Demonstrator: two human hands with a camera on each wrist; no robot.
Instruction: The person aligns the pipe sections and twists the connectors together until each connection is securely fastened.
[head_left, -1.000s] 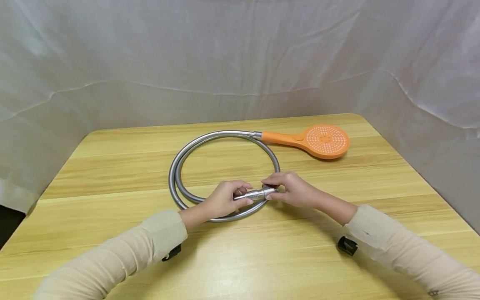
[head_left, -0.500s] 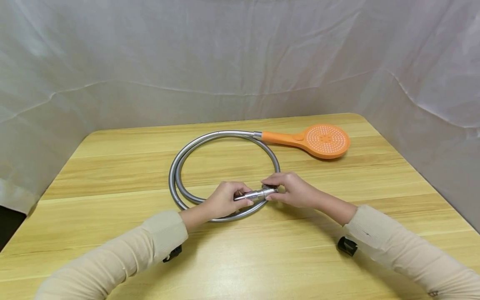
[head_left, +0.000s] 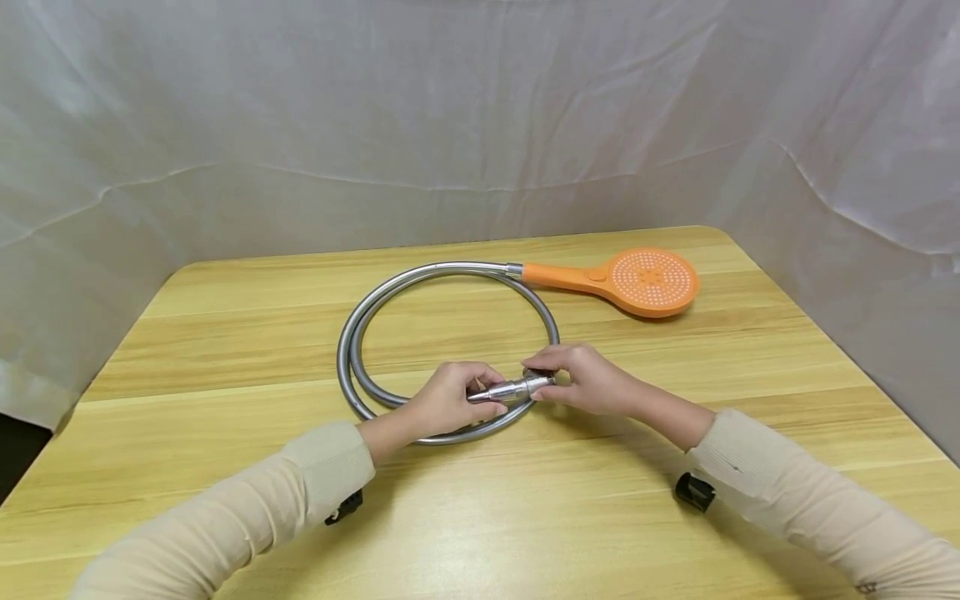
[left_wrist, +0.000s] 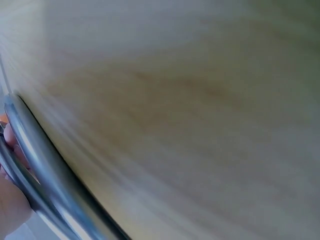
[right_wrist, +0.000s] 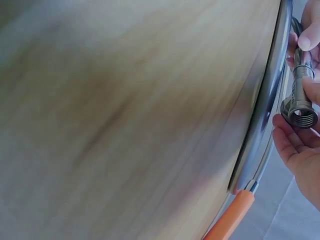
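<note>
A silver shower hose (head_left: 346, 350) lies coiled on the wooden table, its far end joined to an orange shower head (head_left: 651, 287). My left hand (head_left: 441, 402) pinches the tapered chrome connector (head_left: 498, 392) at the hose's near end between thumb and fingers. Facing it, my right hand (head_left: 594, 382) grips a small chrome threaded fitting (head_left: 537, 381), which meets the connector end to end. In the right wrist view the threaded mouth of the fitting (right_wrist: 303, 118) shows beside the fingers. Hose loops (left_wrist: 45, 155) run past my left hand in the left wrist view.
Pale grey sheeting (head_left: 465, 108) hangs behind and on both sides of the wooden table (head_left: 465, 533). The shower head lies toward the back right. Near my right cuff sits a black strap piece (head_left: 694, 492).
My left thumb and fingers close on the connector, then loosen slightly, with a small shift along it. My right hand and the fitting stay in place, as do the hose coil and shower head.
</note>
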